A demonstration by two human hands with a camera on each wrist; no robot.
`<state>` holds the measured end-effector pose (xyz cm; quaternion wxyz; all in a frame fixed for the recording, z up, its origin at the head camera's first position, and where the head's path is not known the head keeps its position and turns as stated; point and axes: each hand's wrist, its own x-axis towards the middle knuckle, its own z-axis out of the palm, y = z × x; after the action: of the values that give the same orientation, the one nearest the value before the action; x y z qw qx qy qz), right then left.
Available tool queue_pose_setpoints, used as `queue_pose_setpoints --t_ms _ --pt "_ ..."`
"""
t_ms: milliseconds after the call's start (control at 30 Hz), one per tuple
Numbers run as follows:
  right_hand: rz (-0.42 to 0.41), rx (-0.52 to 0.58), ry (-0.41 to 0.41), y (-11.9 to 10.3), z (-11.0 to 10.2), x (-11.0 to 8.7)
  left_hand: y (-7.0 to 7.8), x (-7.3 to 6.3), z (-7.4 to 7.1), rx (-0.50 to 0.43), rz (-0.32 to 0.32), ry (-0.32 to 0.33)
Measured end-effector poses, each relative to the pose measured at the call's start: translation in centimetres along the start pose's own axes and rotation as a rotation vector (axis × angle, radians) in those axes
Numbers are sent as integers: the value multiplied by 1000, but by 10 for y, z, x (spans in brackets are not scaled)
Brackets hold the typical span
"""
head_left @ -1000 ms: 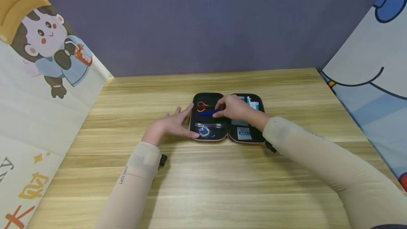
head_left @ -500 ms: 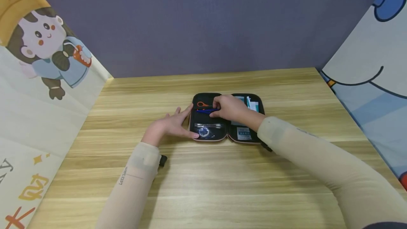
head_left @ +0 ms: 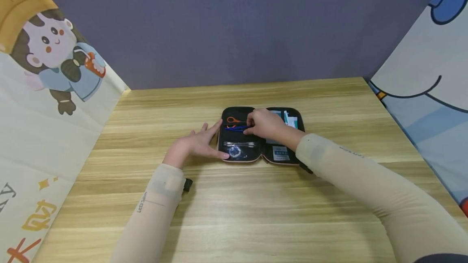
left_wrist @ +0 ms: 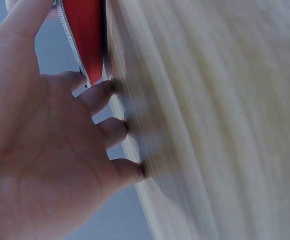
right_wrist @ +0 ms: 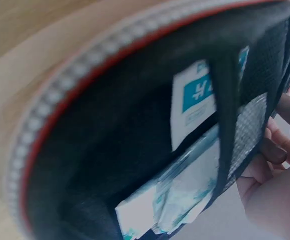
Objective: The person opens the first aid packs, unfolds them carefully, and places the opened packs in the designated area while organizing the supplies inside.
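An unzipped black case [head_left: 239, 111] with a red outer shell lies spread on the table. My right hand [head_left: 268, 125] pinches slim blue tweezers [head_left: 234, 128] over the case's left half. They overlap orange-handled scissors [head_left: 236, 121] tucked in there. My left hand [head_left: 195, 143] spreads its fingers at the left rim, thumb on the near corner and index finger on the far one. In the left wrist view its other fingertips touch the table beside the red shell [left_wrist: 87, 37]. The right wrist view shows the right hand [right_wrist: 277, 180] only partly; the tweezers are hidden there.
Cotton swabs [head_left: 239, 144] and a clear bag [head_left: 237, 152] sit low in the left half. White-and-teal packets [head_left: 291, 121] and a printed card [head_left: 280, 153] fill the right half, under a black strap [right_wrist: 225, 110]. A dark blue panel [head_left: 234, 27] stands behind the table.
The right hand has shifted slightly left with the blue tweezers, bringing them across the scissors' lower handle. In the last half second they have tilted a little. The left hand stays put.
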<state>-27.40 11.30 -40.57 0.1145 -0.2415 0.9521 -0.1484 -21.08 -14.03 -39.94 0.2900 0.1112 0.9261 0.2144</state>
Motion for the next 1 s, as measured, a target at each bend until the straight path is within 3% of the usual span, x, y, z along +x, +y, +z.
queue_pose_setpoints --t_ms 433,700,1000 --pt "-31 -4 17 9 2 1 -1 1 1 -19 2 1" --pt "28 -14 10 6 1 5 -2 3 1 -16 11 0" --pt "59 -161 42 4 -2 12 -3 5 1 -3 12 1"
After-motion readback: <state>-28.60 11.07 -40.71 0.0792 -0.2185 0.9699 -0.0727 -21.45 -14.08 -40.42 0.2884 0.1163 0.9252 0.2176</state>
